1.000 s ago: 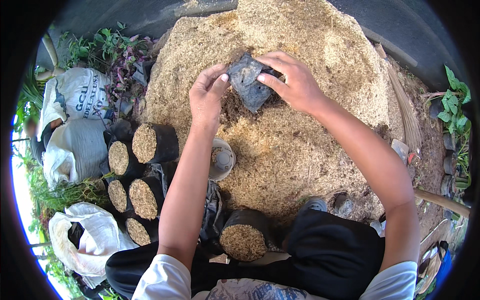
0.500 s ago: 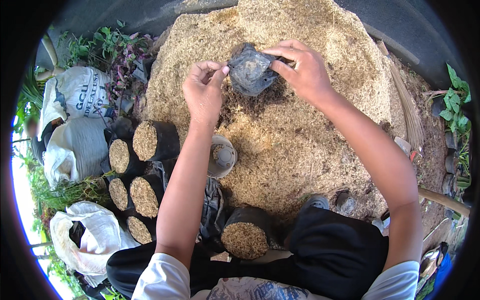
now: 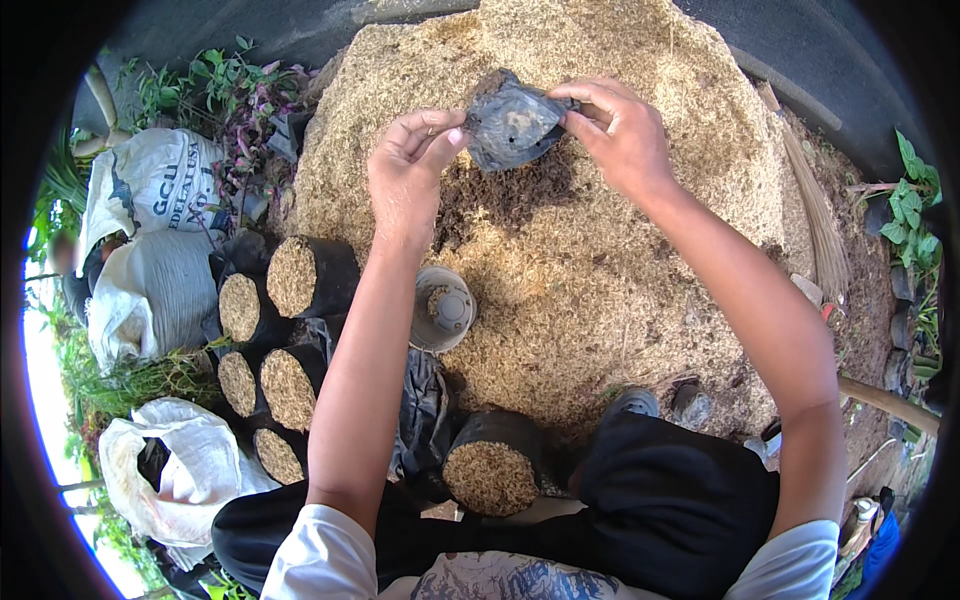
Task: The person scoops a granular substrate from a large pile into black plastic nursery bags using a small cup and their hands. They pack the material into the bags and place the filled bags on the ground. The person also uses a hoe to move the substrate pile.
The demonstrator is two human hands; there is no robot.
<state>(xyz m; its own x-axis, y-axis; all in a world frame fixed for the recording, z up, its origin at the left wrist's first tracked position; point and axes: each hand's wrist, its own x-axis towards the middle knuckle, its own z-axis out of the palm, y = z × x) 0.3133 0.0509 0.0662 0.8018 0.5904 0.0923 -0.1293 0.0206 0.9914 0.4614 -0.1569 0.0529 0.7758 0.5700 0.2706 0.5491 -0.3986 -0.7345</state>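
Observation:
A small black plastic grow bag (image 3: 512, 125), dusty with soil and pierced with a few holes, hangs between my hands above the heap. My left hand (image 3: 415, 160) pinches its left edge between thumb and fingers. On the opposite side, my right hand (image 3: 615, 130) grips a corner of the bag. Dark crumbly soil (image 3: 505, 195) lies right below the bag, on top of a broad pile of pale husks (image 3: 620, 290). Closer to me, beside my left forearm, a whitish plastic pot (image 3: 443, 308) rests with some husks inside.
Several black bags filled with husks (image 3: 292, 263) stand at the left, and another filled bag (image 3: 490, 476) is between my legs. White sacks (image 3: 155, 290) line the left side. A stick broom (image 3: 815, 220) and a wooden handle (image 3: 888, 402) lie at the right.
The bag has been raised slightly away from me and tilted, uncovering more dark soil beneath it. My right hand has shifted slightly right; both hands keep their grip.

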